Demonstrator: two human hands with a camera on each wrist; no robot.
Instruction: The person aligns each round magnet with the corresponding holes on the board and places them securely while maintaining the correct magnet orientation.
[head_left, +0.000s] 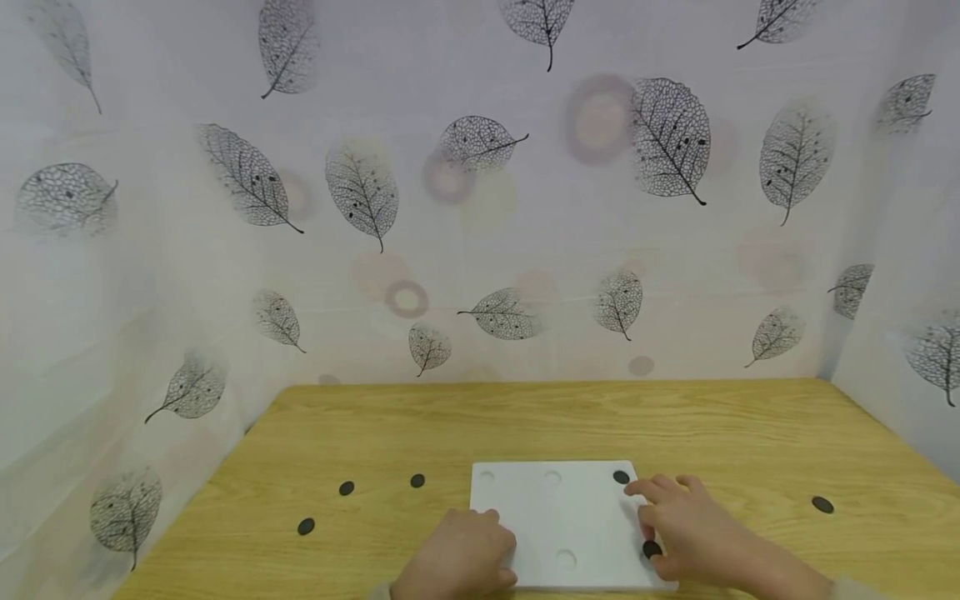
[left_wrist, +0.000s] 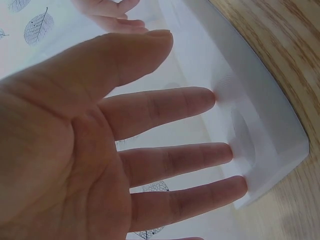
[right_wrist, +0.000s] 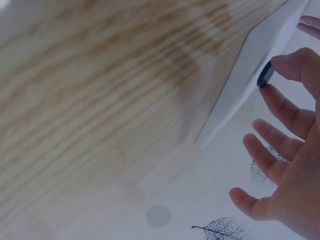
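A white board with shallow round recesses lies at the front of the wooden table. My right hand pinches a small black disc between thumb and index finger, close over the board's near right corner. Its other fingers are spread and hold nothing. Another black disc sits at the board's far right corner. My left hand rests at the board's near left side. In the left wrist view its straight fingers touch the white surface beside a round recess. From the head view that corner is hidden beneath the hand.
To the left of the board lie three loose black discs, the nearest to me lowest in view. One more disc lies to the right, beyond my right hand. A leaf-patterned cloth hangs behind the table and along both sides.
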